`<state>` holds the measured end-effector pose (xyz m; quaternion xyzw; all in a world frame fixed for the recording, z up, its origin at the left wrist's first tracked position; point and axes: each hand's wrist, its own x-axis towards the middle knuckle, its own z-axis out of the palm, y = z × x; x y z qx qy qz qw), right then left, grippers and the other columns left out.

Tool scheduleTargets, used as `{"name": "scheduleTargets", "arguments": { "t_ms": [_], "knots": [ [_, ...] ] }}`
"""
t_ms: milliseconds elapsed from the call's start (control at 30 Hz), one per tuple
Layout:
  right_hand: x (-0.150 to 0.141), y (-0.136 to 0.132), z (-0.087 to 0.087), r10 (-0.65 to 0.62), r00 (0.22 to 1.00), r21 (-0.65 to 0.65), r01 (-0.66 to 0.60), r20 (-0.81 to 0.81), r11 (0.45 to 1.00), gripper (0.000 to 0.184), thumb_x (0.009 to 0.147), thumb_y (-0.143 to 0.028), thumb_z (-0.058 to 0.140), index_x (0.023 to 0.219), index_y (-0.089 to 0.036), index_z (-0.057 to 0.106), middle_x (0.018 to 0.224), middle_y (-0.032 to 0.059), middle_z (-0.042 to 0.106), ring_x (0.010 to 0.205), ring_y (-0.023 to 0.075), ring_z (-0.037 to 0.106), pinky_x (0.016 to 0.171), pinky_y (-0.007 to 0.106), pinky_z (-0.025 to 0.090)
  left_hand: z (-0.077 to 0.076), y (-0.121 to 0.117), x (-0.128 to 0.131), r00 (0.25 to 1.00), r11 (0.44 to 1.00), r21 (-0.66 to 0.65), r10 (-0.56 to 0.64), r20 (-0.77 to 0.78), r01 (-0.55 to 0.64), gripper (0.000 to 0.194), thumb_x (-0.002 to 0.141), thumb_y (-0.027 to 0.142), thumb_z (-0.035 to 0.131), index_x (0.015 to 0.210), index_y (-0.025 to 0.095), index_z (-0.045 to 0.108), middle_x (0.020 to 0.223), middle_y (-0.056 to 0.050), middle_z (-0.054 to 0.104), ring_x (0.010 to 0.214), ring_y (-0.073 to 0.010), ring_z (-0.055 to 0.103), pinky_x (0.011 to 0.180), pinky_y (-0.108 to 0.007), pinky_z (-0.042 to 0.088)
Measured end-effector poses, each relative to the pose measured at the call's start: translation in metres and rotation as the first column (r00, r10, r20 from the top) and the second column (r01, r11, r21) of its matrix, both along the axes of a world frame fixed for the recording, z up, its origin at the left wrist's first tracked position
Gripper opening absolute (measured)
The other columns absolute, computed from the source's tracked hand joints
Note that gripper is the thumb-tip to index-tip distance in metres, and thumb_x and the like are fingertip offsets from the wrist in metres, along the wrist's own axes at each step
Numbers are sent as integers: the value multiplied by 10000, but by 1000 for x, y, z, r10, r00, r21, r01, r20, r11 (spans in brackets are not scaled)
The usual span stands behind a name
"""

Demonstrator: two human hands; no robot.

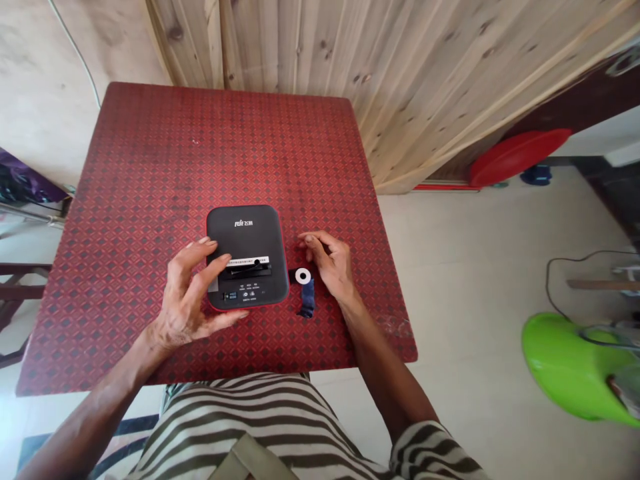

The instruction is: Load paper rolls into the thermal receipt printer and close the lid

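The black Feie printer (pixel 245 235) is already set on the red table (pixel 225 147), toward its near edge; its top looks closed. White ring (pixel 298 275) and dark blue strip (pixel 309 297) lie just right; whether attached, I cannot tell. The left hand (pixel 187 293) spreads ungripping at the printer; the right hand (pixel 331 263), loosely bent, shows nothing held.

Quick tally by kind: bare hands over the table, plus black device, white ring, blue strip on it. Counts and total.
Hands: 2 (left hand, right hand)
Black device: 1
White ring: 1
Blue strip: 1
Total: 5
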<state>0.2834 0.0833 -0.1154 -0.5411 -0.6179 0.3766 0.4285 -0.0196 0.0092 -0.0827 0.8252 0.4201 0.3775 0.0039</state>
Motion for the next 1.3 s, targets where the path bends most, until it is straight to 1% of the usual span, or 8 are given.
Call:
{"name": "scheduleTargets", "arguments": {
  "t_ms": [100, 267, 400, 567, 833, 1033, 1167, 1300],
  "knots": [
    [1, 3, -16, 12, 1000, -23, -11, 8, 1000, 324, 1022, -491, 629, 931, -225, 789, 772, 9, 728, 630, 156, 626, 648, 311, 491, -10, -15, -2, 996, 994, 72, 86, 20, -88, 815, 842, 508, 879, 1523, 225, 533, 1434, -164, 626, 1318, -312, 655, 1070, -456, 610],
    [-2, 3, -16, 45, 988, 76, -57, 147, 995, 320, 1051, -457, 598, 901, -239, 778, 864, 41, 768, 790, 199, 691, 754, 342, 518, -24, -24, -1, 991, 979, 152, 137, 8, -137, 617, 888, 462, 843, 1381, 168, 614, 1350, -190, 680, 1195, -283, 710, 1001, -399, 611],
    [-4, 2, -16, 33, 982, 116, -56, 189, 992, 288, 1064, -411, 598, 908, -237, 767, 833, 30, 749, 757, 192, 683, 730, 331, 524, -25, -21, 0, 993, 982, 147, 118, 17, -120, 656, 884, 470, 846, 1390, 131, 601, 1327, -200, 691, 1132, -265, 730, 973, -380, 619],
    [-8, -2, -19, 8, 965, 181, -58, 263, 982, 236, 1078, -351, 586, 982, -233, 766, 920, 53, 777, 851, 203, 721, 787, 340, 561, -22, -19, -1, 993, 983, 144, 113, 32, -116, 673, 891, 500, 835, 1412, 151, 592, 1338, -185, 699, 1099, -261, 741, 923, -378, 640],
    [-9, -2, -19, 5, 954, 179, -61, 298, 982, 207, 1076, -311, 584, 984, -232, 751, 944, 57, 771, 867, 202, 717, 796, 340, 564, -21, -16, -1, 994, 986, 133, 98, 48, -104, 688, 872, 500, 858, 1431, 215, 574, 1371, -150, 696, 1097, -259, 755, 898, -387, 660],
    [-8, -1, -22, 5, 958, 180, -59, 286, 982, 209, 1071, -312, 579, 975, -233, 747, 930, 52, 761, 831, 195, 695, 779, 341, 553, -24, -18, -3, 993, 984, 137, 110, 36, -114, 721, 845, 505, 883, 1421, 188, 587, 1364, -162, 695, 1096, -261, 755, 904, -386, 665],
    [-9, -1, -24, -1, 951, 190, -61, 308, 980, 216, 1072, -309, 569, 974, -239, 748, 922, 51, 758, 846, 198, 698, 789, 340, 559, -25, -19, -3, 992, 986, 113, 115, 45, -119, 739, 837, 502, 893, 1449, 252, 565, 1390, -117, 687, 1146, -259, 749, 912, -394, 670],
    [-10, 1, -22, 13, 955, 193, -74, 297, 978, 207, 1063, -288, 573, 966, -230, 747, 915, 52, 753, 869, 199, 702, 821, 341, 562, -24, -20, -1, 991, 989, 89, 109, 80, -116, 794, 806, 456, 927, 1472, 232, 558, 1415, -128, 671, 1222, -290, 722, 958, -429, 664]
  ]
}}
